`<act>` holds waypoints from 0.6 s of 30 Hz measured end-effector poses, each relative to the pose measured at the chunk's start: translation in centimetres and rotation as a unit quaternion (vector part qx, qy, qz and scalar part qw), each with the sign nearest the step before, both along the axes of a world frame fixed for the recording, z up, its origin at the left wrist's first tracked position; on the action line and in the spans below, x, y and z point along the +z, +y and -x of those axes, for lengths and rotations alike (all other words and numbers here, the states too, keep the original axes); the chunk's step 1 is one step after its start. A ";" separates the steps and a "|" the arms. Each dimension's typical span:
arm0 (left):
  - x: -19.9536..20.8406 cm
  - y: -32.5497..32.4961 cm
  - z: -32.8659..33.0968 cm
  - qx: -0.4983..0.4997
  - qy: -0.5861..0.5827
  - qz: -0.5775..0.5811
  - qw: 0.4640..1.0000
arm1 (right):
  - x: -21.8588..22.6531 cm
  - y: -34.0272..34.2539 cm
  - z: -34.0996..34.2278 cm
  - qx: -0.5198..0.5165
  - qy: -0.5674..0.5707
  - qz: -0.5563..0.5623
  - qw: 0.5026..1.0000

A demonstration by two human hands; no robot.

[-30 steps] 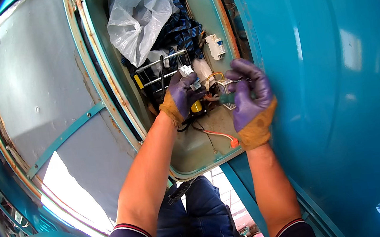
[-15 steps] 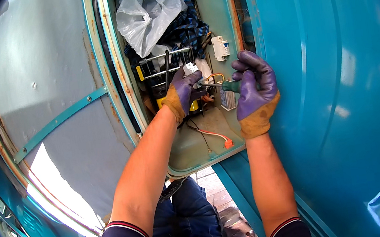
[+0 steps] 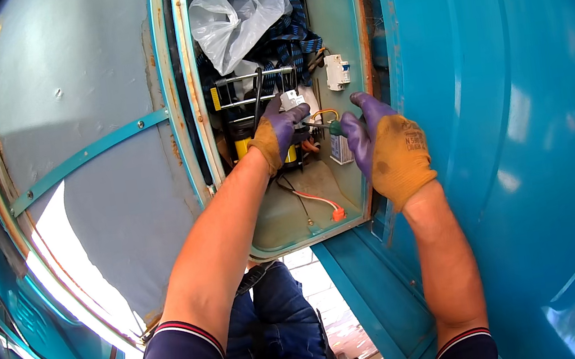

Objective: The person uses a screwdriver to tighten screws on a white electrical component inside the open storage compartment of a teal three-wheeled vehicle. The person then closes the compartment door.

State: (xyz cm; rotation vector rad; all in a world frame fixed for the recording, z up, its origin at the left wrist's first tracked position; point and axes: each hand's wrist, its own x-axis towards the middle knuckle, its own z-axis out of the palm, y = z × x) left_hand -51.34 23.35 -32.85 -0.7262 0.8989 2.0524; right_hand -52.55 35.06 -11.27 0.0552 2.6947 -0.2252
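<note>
My left hand (image 3: 279, 130), in a purple and tan work glove, is closed around a small white circuit breaker (image 3: 293, 99). My right hand (image 3: 386, 145), gloved alike, grips a screwdriver (image 3: 335, 128) by its green handle. The shaft points left at the lower side of the held breaker; whether the tip sits in a screw is hidden by my left fingers. A second white breaker (image 3: 337, 73) is fixed on the right wall of the green metal compartment (image 3: 288, 241). Below it, a loop of orange wire (image 3: 324, 112) runs near a pale box with printing (image 3: 340, 149).
Farther in lie a clear plastic bag (image 3: 237, 15), dark blue straps (image 3: 294, 37) and a black and yellow foot pump (image 3: 242, 138). An orange connector on a cable (image 3: 338, 214) rests on the compartment floor. A grey door panel (image 3: 86, 82) stands left, a blue panel (image 3: 511, 114) right.
My right hand has rolled over, now showing the back of its glove, with the screwdriver still in it. My left hand keeps its hold on the breaker. The view has shifted slightly.
</note>
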 end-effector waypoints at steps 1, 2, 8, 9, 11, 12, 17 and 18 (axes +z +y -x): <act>0.2 0.0 0.0 0.002 0.001 -0.005 1.000 | -0.1 0.0 -0.2 0.038 0.044 0.046 0.997; 0.4 0.0 0.0 0.003 0.003 -0.010 1.000 | -0.1 0.1 -0.6 0.076 0.088 0.092 0.989; 0.6 -0.3 0.1 -0.003 0.019 0.005 1.000 | 0.4 -0.2 -0.7 0.070 0.026 -0.018 0.997; 0.5 -0.3 0.1 -0.004 0.019 0.007 1.000 | 0.6 -0.3 -0.6 0.065 0.016 -0.025 0.997; 0.6 -0.1 0.1 0.006 0.022 -0.011 1.000 | 0.7 0.1 -0.6 0.128 0.057 0.048 0.989; 0.7 -0.1 0.1 0.010 0.023 -0.019 1.000 | 0.8 0.2 -0.6 0.159 0.077 0.084 0.981; 1.4 -0.3 0.0 -0.002 0.019 -0.012 1.000 | 0.8 0.0 -0.9 0.088 -0.026 -0.017 0.996; 1.4 0.0 0.3 0.005 0.023 -0.024 0.999 | 0.8 0.2 -1.2 0.089 0.021 0.024 0.996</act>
